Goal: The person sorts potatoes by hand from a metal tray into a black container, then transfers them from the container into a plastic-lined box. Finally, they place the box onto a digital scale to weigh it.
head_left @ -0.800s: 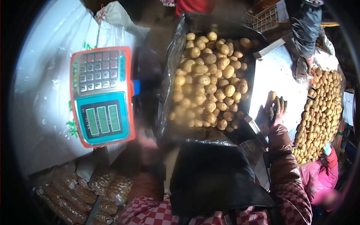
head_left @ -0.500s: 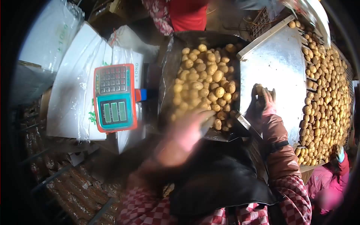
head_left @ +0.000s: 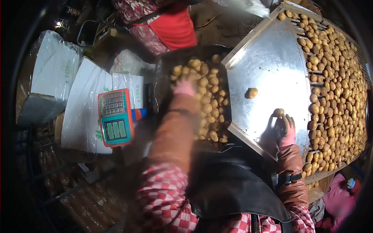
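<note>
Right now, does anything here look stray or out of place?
One potato lies alone on the bare metal chute, apart from the packed potatoes on the rollers and in the lined bin. Another sits at the right hand. Nothing looks spilled or damaged.

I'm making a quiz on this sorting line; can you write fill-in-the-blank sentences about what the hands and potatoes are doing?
1. The left hand reaches into the bag full of ____.
2. The right hand rests on the metal ____, fingertips at a potato.
3. A loose potato lies alone on the chute, ____ from both hands.
4. The scale has an ____ frame.

Missing words: potatoes; chute; apart; orange
</note>
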Available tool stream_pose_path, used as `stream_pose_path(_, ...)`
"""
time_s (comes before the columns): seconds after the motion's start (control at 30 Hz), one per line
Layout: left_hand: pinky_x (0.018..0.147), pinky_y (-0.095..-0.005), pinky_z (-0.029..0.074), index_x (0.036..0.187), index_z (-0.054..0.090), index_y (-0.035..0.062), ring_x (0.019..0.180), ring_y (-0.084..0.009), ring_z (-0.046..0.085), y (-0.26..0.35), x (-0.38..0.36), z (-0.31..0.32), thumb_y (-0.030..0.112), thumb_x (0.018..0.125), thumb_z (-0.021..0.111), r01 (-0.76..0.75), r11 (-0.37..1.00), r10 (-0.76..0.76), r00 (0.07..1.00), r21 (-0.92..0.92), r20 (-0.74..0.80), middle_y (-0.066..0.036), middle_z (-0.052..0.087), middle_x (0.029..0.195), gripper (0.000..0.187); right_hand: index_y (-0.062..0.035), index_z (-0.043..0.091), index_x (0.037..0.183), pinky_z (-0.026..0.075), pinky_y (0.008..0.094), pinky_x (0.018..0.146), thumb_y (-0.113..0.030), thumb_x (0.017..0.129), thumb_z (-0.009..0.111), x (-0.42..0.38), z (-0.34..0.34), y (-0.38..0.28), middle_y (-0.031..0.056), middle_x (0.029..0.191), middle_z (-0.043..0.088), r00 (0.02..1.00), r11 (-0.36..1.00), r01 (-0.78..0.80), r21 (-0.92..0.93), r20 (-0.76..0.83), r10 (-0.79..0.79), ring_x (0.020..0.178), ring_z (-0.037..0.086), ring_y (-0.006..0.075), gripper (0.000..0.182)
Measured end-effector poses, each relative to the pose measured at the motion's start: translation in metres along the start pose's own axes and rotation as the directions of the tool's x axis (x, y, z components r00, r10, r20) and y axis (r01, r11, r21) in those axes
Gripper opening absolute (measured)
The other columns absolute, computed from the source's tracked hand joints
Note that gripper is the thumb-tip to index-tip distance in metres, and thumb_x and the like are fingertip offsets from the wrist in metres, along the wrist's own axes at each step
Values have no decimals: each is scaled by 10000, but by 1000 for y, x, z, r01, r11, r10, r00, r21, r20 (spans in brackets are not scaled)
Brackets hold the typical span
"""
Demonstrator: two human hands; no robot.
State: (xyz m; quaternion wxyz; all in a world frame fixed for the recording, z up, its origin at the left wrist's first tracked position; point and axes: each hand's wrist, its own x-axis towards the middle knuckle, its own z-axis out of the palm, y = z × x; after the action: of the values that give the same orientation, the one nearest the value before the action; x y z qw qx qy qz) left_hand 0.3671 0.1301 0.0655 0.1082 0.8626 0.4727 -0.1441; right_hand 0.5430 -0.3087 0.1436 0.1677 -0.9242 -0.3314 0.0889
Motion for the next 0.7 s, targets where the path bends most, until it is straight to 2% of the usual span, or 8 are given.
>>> stream_pose_path(0.03, 1134, -604, 257, 1508, 276, 353, 1430, -276, 310, -13, 0, -23, 380, 863, 648, 63, 997, -64, 998, 33, 12, -64, 358, 1532, 745, -118, 504, 1390, 383, 449, 1099, -27, 790, 648, -4, -5, 2, 177, 1391, 493, 1000, 1000, 2, 20, -20, -2, 1320, 426, 398, 624)
stream_pose_path(0.17, 1130, -516, 304, 1432, 449, 243, 1384, -293, 373, -17, -23, -32, 327, 861, 658, -131, 980, 157, 971, 147, -182, -81, 421, 1482, 614, -103, 508, 1383, 381, 456, 1099, -23, 803, 631, -10, -12, -7, 187, 1394, 493, 998, 992, 5, 123, -67, 3, 1331, 419, 401, 598)
stream_pose_path(0.23, 1150, -500, 262, 1312, 579, 193, 1371, -272, 377, 19, -33, -23, 296, 901, 600, -383, 923, 382, 924, 27, 34, -81, 457, 1442, 424, -101, 512, 1378, 379, 460, 1099, -23, 814, 617, -9, -1, -2, 191, 1394, 493, 997, 991, 46, 124, -68, -38, 1334, 418, 402, 579)
stream_pose_path(0.3, 1183, -498, 198, 1327, 556, 179, 1416, -285, 327, 60, -49, -7, 161, 838, 593, -600, 799, 597, 799, -34, -77, -89, 418, 1488, 490, -101, 523, 1370, 367, 474, 1104, -15, 822, 603, -1, -2, -28, 182, 1379, 511, 984, 983, 153, 103, -113, -141, 1324, 432, 407, 561)
stream_pose_path(0.33, 1187, -497, 158, 1255, 604, 185, 1411, -253, 313, 79, -40, 19, 274, 905, 558, -578, 810, 544, 803, -98, -242, -73, 444, 1452, 364, -102, 525, 1369, 364, 477, 1104, -16, 823, 601, 4, -2, -37, 180, 1373, 518, 979, 980, 179, 91, -119, -168, 1321, 436, 407, 557)
stream_pose_path(0.43, 1196, -508, 139, 1345, 536, 186, 1446, -282, 259, 106, 1, 19, 232, 874, 566, -529, 844, 531, 847, 91, 2, -82, 413, 1487, 474, -133, 578, 1327, 364, 476, 1097, -15, 814, 612, 18, 0, -67, 163, 1359, 532, 978, 981, 183, 58, -117, -175, 1317, 441, 399, 527)
stream_pose_path(0.5, 1197, -519, 126, 1355, 521, 196, 1443, -289, 265, 101, 2, -17, 249, 875, 575, -546, 837, 548, 835, -42, 47, -87, 416, 1484, 485, -151, 604, 1302, 372, 478, 1087, -11, 806, 618, 27, 8, -92, 156, 1357, 534, 990, 992, 127, 10, -56, -126, 1314, 444, 396, 516)
stream_pose_path(0.7, 1151, -518, 275, 1337, 555, 238, 1447, -320, 236, -6, -58, 0, 524, 914, 570, -533, 839, 544, 830, -113, 125, -26, 347, 1536, 511, -224, 616, 1291, 329, 491, 1120, -11, 772, 614, 85, 42, -175, 107, 1408, 500, 960, 956, 278, -88, 18, -278, 1354, 398, 369, 561)
